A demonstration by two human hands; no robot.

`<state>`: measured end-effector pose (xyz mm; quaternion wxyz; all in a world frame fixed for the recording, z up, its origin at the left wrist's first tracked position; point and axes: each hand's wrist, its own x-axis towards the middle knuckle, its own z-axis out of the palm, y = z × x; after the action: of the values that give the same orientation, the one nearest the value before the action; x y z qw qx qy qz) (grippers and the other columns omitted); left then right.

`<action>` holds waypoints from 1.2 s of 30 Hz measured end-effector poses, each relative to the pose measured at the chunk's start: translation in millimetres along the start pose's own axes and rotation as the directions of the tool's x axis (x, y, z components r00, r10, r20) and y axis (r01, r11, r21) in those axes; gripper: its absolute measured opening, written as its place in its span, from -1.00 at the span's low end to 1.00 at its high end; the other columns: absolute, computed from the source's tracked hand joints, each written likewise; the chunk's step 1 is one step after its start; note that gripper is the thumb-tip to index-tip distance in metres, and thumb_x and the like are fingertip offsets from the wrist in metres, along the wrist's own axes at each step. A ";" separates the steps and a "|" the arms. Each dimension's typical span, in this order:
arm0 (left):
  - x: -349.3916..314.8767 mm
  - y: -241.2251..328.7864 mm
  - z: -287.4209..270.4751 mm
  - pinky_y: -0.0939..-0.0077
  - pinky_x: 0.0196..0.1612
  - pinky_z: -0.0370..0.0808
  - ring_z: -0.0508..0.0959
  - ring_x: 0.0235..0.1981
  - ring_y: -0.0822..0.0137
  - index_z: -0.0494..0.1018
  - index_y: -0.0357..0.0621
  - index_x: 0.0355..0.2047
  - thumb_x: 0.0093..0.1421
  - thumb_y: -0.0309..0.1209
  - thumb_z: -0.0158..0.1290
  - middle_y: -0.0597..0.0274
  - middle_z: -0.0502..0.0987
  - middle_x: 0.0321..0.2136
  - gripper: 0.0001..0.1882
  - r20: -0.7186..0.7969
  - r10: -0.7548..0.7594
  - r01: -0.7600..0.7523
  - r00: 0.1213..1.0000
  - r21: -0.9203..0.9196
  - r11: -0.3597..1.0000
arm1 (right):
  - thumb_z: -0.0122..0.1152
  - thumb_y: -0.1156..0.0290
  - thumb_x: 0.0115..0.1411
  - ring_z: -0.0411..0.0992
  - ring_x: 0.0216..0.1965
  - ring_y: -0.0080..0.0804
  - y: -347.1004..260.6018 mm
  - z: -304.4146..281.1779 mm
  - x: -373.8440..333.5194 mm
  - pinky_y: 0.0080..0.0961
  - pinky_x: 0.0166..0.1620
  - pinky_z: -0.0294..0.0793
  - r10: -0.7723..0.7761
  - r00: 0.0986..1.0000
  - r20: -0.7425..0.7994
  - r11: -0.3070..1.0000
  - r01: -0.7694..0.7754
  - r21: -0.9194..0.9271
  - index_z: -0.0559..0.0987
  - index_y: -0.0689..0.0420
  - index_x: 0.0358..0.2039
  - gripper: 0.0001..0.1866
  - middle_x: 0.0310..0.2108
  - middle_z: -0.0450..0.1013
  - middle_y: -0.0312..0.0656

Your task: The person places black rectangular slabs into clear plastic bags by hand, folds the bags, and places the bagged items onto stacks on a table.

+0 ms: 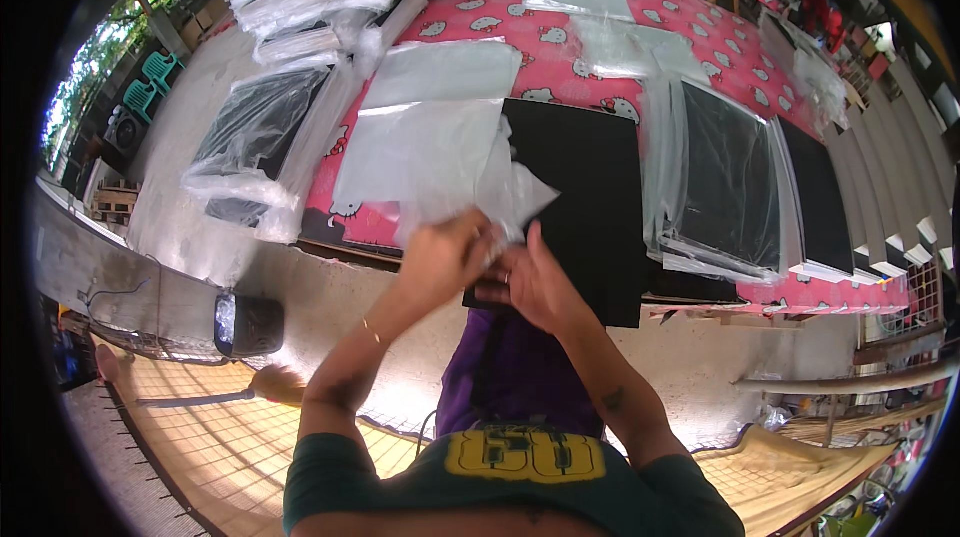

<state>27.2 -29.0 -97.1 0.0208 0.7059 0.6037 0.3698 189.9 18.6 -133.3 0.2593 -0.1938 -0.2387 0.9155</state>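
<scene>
Below the black board (590, 197), large yellow block characters (525, 453) with dark outlines stand across the chest of the dark green shirt (400, 482). Around and beyond the board, the pink tablecloth (575, 87) carries a repeated white cartoon-head print (552, 34); no other lettering is legible.

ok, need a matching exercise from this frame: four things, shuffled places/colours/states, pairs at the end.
Things
1. Crumpled translucent sheet
2. Uncovered panel in front of the person
3. Chairs
4. Broom

Places, colours, states
A. Green
B. Lower left of the picture
C. Near end at the fingers of the left hand
D. Solid black

Pairs: 1-C, 2-D, 3-A, 4-B
</scene>
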 end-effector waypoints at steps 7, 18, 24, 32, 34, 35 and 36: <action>-38.1 25.2 10.3 0.38 -0.52 0.44 0.51 -0.61 0.14 0.44 -0.22 -0.35 0.10 -0.36 0.14 0.09 0.46 -0.67 -0.80 0.052 -0.388 0.374 0.920 -0.411 0.831 | 0.03 0.37 0.28 0.44 -0.21 -0.55 -7.8 -23.2 9.4 -0.53 -0.11 0.42 -0.253 0.967 -0.034 0.961 0.247 -0.122 0.49 0.22 -0.19 -0.80 -0.26 0.47 -0.28; -108.0 -254.4 -83.3 0.35 -0.41 0.41 0.45 -0.47 0.41 0.38 -0.23 -0.47 0.31 -0.27 -0.15 0.22 0.46 -0.52 -0.69 -0.218 -0.771 0.021 0.598 -0.958 0.287 | 0.09 0.14 0.23 0.38 -0.07 -0.33 -108.8 -147.1 -103.9 -0.21 0.10 0.36 -0.643 0.718 -0.265 0.747 0.664 -0.013 0.45 0.08 -0.09 -0.66 -0.13 0.43 -0.20; 43.7 -101.9 -129.3 0.24 0.00 0.36 0.39 -0.04 0.11 0.30 -0.26 -0.13 0.28 -0.36 -0.12 -0.02 0.35 -0.07 -0.76 -0.953 0.275 0.243 0.130 0.299 0.923 | 0.12 0.19 0.24 0.38 -0.35 -0.56 -144.2 -30.4 -169.6 -0.48 -0.20 0.46 -0.948 -0.124 -0.293 0.138 0.671 -0.728 0.47 0.06 -0.16 -0.74 -0.40 0.42 -0.36; 58.4 18.7 8.8 0.54 -0.28 0.46 0.50 -0.32 0.48 0.47 -0.30 -0.13 0.20 -0.23 0.10 0.19 0.55 -0.31 -0.63 0.198 -0.235 0.305 0.952 -0.695 0.651 | 0.11 0.62 0.15 0.40 -0.31 -0.65 -46.0 -16.3 -43.6 -0.66 -0.22 0.40 -0.715 0.688 -0.123 0.663 0.612 -0.431 0.48 0.16 -0.24 -0.84 -0.37 0.45 -0.35; 37.6 39.3 33.5 0.59 -0.36 0.40 0.43 -0.45 0.51 0.48 -0.32 -0.31 0.23 -0.36 0.07 0.28 0.48 -0.52 -0.79 0.188 -0.100 0.207 0.977 -0.728 0.653 | 0.12 0.61 0.16 0.41 -0.31 -0.65 -38.0 -4.7 -29.9 -0.68 -0.22 0.39 -0.649 0.758 -0.070 0.757 0.634 -0.159 0.46 0.11 -0.35 -0.91 -0.39 0.44 -0.36; 34.4 34.5 33.5 0.60 -0.40 0.36 0.38 -0.49 0.53 0.47 -0.33 -0.35 0.24 -0.39 0.04 0.28 0.46 -0.56 -0.81 0.077 -0.159 0.171 0.984 -0.643 0.746 | 0.11 0.56 0.19 0.41 -0.32 -0.66 -39.4 2.2 -34.0 -0.64 -0.18 0.41 -0.652 0.756 -0.056 0.753 0.638 -0.158 0.42 0.09 -0.42 -0.91 -0.40 0.43 -0.38; 35.1 28.1 29.4 0.61 -0.44 0.33 0.34 -0.52 0.54 0.46 -0.33 -0.40 0.25 -0.42 0.01 0.27 0.43 -0.60 -0.81 -0.042 -0.198 0.144 0.979 -0.542 0.828 | 0.11 0.54 0.20 0.42 -0.33 -0.66 -42.6 9.0 -40.5 -0.63 -0.16 0.42 -0.667 0.744 -0.041 0.742 0.658 -0.126 0.41 0.09 -0.41 -0.92 -0.41 0.43 -0.38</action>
<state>66.7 6.1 -87.6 0.2210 0.5964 0.5375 0.5537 234.0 24.5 -93.8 0.5669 -0.1473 -0.3280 0.7412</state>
